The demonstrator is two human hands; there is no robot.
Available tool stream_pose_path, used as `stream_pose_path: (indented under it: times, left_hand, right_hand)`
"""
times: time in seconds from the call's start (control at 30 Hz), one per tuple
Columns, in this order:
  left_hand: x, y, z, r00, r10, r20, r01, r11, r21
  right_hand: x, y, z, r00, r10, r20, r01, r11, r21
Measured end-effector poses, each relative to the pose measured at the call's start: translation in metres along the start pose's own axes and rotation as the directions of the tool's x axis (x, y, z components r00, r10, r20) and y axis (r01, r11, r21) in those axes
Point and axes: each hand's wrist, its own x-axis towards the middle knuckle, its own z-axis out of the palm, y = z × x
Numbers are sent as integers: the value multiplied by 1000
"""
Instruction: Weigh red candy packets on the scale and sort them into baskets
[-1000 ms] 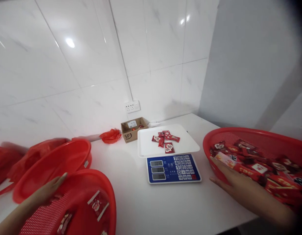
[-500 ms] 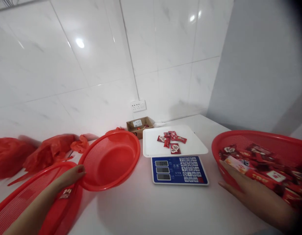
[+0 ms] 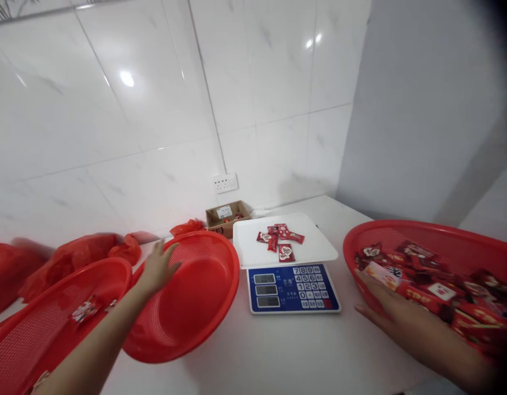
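My left hand (image 3: pixel 158 269) hangs open, fingers spread, at the upper left rim of a bare red mesh plastic basket (image 3: pixel 191 299), which lies tilted on the white table (image 3: pixel 229 351). Under my left forearm sits a second red mesh basket (image 3: pixel 43 323) holding a few red packets (image 3: pixel 86 310). My right hand (image 3: pixel 389 304) lies flat over the near rim of a third red basket (image 3: pixel 381 238), against a heap of red wrapped packets (image 3: pixel 438 291). Several similar packets (image 3: pixel 278 240) lie on the white tray (image 3: pixel 253 241) of a blue digital scale (image 3: pixel 292 289).
Red plastic bags (image 3: pixel 68 263) lie bunched at the table's left end. A small cardboard box (image 3: pixel 226 216) stands against the tiled wall (image 3: pixel 113 153), beneath a wall socket (image 3: pixel 224 182). A grey panel (image 3: pixel 418 120) rises at the right.
The bare basket has dropped lower and lies flatter in view. My left hand has moved up and right to its far rim. The view has shifted slightly; my right hand stays at its basket.
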Motion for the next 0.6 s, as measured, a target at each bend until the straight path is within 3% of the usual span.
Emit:
stream_pose_path:
  times: [0.07,0.13,0.23,0.3,0.43,0.6]
  left_hand:
    - [10,53,5,979,202,4,-202,977,-68]
    - [18,108,14,928,372,26,-366,922,-128]
    - [31,177,38,864,499,68,-481,857,-184]
    - [42,210,55,849,523,80,-500,843,-198]
    - [65,246,78,877,473,78,-454,872,-182]
    - [80,258,85,911,411,43,-403,907,-122]
  right_hand:
    - [1,-3,-4,1000,5,25,-4,1000,-29]
    - [1,-7,-6,1000,-1,31,2,999,-48]
    - [-2,-10,-8,1000,-15,18,16,999,-42]
    - [-4,-12,-10,999,-16,28,17,1000,-21]
    - [-8,-14,-16,995,4,105,-5,1000,17]
    - [-9,-12,-15,992,11,124,-14,999,29]
